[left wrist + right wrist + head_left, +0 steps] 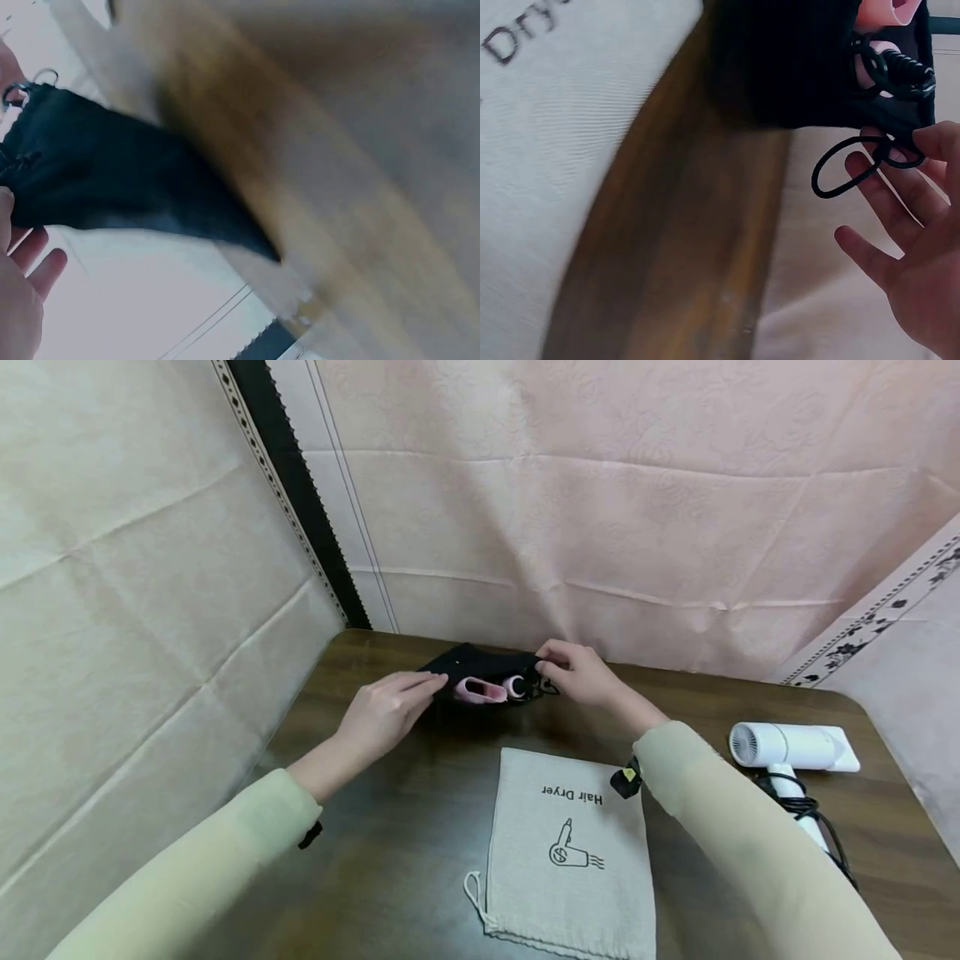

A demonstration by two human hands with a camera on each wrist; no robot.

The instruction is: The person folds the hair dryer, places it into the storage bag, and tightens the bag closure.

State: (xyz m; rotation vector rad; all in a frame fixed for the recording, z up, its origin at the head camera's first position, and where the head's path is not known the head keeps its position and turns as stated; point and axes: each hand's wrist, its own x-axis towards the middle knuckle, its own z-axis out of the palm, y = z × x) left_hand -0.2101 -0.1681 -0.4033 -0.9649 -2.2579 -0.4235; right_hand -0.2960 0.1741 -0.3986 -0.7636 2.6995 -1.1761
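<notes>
A black drawstring pouch (487,665) hangs above the far edge of the table, its mouth spread and facing me. My left hand (384,708) pinches the left side of its rim, and my right hand (583,673) pinches the right side. Inside the mouth show a pink, hollow-ended object (489,697) and a smaller pink cylindrical end beside it. In the right wrist view a coiled black cord (911,71) lies by the pink parts. A loop of black drawstring (832,187) dangles at my right fingers. The pink thing's body is hidden in the pouch.
A pale cloth bag (570,877) printed "Hair Dryer" lies flat on the wooden table (390,860), near my right forearm. At the right lies a white hair dryer (802,746) with its black cord (806,808) round the handle. Fabric curtains (600,527) stand behind and beside the table.
</notes>
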